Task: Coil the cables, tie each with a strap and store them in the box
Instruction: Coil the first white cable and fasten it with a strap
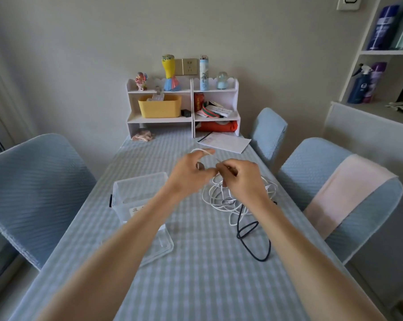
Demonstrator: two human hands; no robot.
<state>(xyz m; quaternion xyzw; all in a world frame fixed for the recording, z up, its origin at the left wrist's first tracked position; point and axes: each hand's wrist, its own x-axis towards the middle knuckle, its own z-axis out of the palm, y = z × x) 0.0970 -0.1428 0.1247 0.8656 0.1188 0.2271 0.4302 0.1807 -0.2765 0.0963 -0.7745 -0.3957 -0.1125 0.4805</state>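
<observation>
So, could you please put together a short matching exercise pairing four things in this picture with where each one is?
Things:
1. clear plastic box
2. dark blue cable
3. yellow bin
4. white cable

Places:
A. on the white desk shelf at the far end of the table
B. lying alone in loops on the tablecloth, nearest the camera
C. on the table under the left forearm
D. in a loose tangle below both hands, one strand lifted by them

Pairs: 1-C, 2-B, 3-A, 4-D

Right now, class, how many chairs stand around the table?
3: left chair beside the table, near right chair with a pink cloth, far right chair. Others may be out of view.
</observation>
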